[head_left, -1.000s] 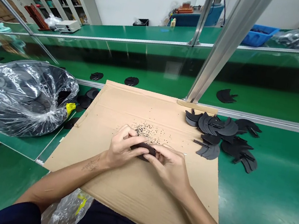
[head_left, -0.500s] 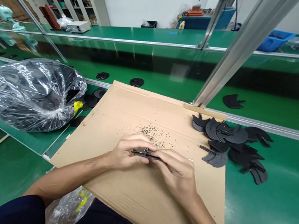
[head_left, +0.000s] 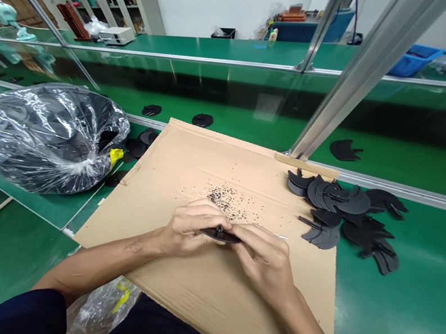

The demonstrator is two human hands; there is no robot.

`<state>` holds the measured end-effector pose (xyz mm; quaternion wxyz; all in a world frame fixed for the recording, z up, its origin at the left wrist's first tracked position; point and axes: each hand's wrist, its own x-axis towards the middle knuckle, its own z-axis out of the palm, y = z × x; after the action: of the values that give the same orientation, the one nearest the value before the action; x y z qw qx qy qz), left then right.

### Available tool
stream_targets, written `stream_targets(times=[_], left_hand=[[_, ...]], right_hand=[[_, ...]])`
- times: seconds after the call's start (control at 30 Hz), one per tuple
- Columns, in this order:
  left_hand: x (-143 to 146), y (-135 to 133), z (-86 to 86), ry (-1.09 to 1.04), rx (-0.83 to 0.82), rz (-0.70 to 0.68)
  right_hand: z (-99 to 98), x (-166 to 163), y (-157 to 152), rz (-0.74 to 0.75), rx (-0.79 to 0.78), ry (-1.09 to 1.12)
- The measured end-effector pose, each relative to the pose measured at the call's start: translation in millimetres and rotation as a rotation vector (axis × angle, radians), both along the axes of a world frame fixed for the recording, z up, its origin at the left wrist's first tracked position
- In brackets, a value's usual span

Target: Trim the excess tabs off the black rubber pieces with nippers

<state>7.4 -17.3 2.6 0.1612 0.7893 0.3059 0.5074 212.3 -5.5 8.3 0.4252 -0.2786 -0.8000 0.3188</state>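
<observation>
Both my hands meet over a brown cardboard sheet [head_left: 190, 156] and pinch one flat black plastic part [head_left: 220, 235] between them. My left hand [head_left: 187, 228] grips its left end with curled fingers. On the part's right end, my right hand [head_left: 265, 259] is closed, the thumb on top. The part lies almost flat, edge-on to me, with a small stub sticking up at its middle. Just beyond my fingers lies a scatter of tiny black crumbs [head_left: 225, 203] on the cardboard.
A pile of similar black parts [head_left: 343, 213] lies at the cardboard's right edge. A clear plastic bag [head_left: 44, 131] full of black parts sits at left. Single parts lie on the green belt [head_left: 421, 160] behind. A slanted aluminium post [head_left: 349, 80] rises behind the cardboard.
The part has been turned in my fingers from a broad face view to nearly edge-on. My hands stay in the same spot on the cardboard.
</observation>
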Motion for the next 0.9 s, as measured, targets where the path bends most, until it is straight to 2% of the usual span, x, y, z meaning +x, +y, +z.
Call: stream_targets(times=[0.37, 0.73, 0.83, 0.9], left_hand=[[-5.3, 2.4, 2.0, 0.042, -0.092, -0.147], [0.1, -2.3, 2.5, -0.011, -0.003, -0.083], [-0.3, -2.9, 0.6, -0.040, -0.133, -0.072], [-3.2, 0.8, -1.7, -0.102, -0.288, -0.001]], right_hand=[[0.7, 3.4, -0.8, 0.018, -0.179, -0.040], [-2.9, -1.5, -1.7, 0.028, -0.189, 0.021], [2.1, 0.2, -0.5, -0.007, -0.198, -0.013], [6.8, 5.8, 3.4, -0.053, -0.158, -0.111]])
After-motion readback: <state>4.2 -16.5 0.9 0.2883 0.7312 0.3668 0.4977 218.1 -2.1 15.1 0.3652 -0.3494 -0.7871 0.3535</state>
